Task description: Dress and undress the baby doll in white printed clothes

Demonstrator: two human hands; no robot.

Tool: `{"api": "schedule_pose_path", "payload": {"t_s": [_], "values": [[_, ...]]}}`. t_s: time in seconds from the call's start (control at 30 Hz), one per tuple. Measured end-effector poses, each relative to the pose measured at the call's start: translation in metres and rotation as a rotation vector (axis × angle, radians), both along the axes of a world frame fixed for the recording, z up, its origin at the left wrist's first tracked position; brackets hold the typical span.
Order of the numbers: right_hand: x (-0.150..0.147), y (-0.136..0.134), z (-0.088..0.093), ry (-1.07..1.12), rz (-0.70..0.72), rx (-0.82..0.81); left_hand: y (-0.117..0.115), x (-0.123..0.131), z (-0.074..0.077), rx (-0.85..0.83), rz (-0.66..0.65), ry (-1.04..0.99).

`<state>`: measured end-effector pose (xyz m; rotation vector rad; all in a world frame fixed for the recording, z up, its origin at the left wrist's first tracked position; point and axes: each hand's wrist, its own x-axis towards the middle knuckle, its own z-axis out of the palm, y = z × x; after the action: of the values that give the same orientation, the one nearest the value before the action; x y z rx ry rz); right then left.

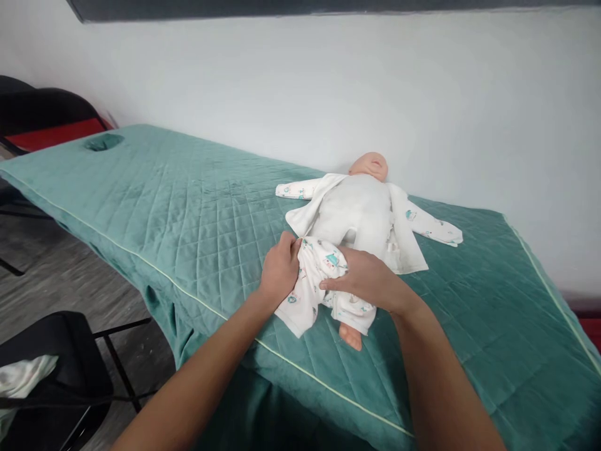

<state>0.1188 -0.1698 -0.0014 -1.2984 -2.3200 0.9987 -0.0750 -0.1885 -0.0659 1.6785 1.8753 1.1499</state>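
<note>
A baby doll [359, 210] lies on its back on a green quilted table cover [188, 213], its head toward the wall. A white printed shirt [408, 225] lies open beneath its torso with the sleeves spread out. White printed trousers [305, 294] sit around the doll's legs, and one bare foot [351, 336] sticks out. My left hand [280, 269] is closed on the trousers' waistband at the doll's hip. My right hand [364, 279] pinches the bunched trouser fabric from the other side.
The table's front edge with pale piping [291, 363] runs diagonally below my arms. A face hole [104, 143] is at the table's far left end. A black chair with a cloth [23, 376] stands lower left. Another black chair with a red seat [51, 128] stands behind the table's far left end. The wall is close behind the doll.
</note>
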Motion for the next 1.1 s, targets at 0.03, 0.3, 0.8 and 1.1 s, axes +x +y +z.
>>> {"api": "schedule_pose_path", "payload": {"t_s": [0.03,0.3,0.8,1.1], "values": [[-0.001,-0.001,-0.001,-0.050,0.000,0.020,-0.005,-0.001,0.000,0.012,0.013,-0.053],[0.001,0.005,-0.009,-0.008,0.018,0.089,-0.073,-0.018,0.001,-0.169,0.001,-0.260],[-0.001,0.010,-0.014,0.092,-0.035,0.132,-0.067,-0.004,0.000,-0.061,-0.273,0.002],[0.008,0.007,-0.004,0.080,0.004,-0.007,-0.079,-0.004,0.014,-0.208,-0.354,-0.126]]}}
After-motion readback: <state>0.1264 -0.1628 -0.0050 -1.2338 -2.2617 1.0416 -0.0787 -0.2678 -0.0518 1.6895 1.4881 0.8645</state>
